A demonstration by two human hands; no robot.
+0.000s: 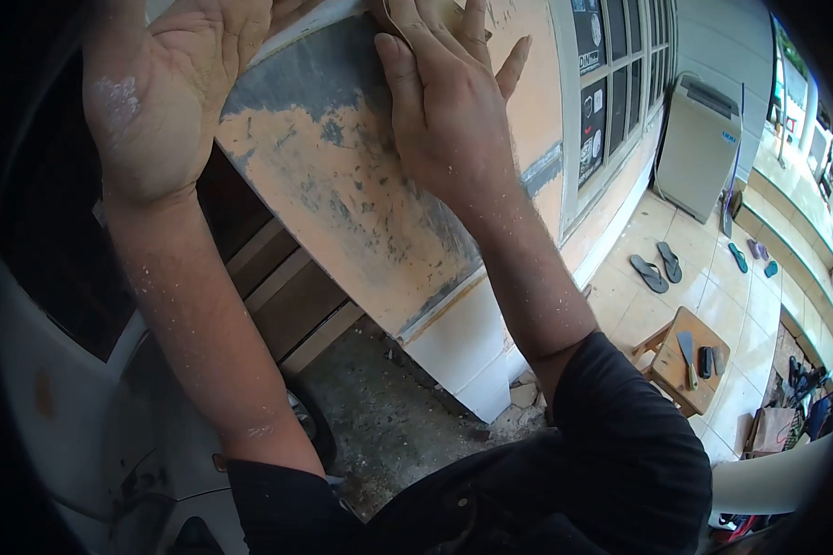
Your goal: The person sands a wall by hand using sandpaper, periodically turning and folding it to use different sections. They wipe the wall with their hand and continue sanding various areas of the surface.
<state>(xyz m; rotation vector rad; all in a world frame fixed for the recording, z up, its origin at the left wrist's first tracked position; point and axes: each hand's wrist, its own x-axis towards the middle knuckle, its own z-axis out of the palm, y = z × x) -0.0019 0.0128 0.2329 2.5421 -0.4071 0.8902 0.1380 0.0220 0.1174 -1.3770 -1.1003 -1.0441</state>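
Observation:
My right hand [449, 111] presses a folded tan-brown sheet, which looks like sandpaper [394, 20], against the upper part of a wall panel [342, 203]. Its fingers lie over the sheet, with the little finger spread away. The panel is peach with dark grey patches and smears. At the upper left, my left hand [162, 102] is raised beside the panel's edge, palm towards me and dusted white. Its palm looks open and holds nothing that I can see. The top of the frame cuts off its fingertips.
A small wooden stool [666, 370] at right carries a putty knife [687, 359] and a dark object [706, 362]. Behind it are sandals [650, 274] and a washing machine [699, 148]. A barred window [611, 83] adjoins the wall; a vehicle [157, 462] stands lower left.

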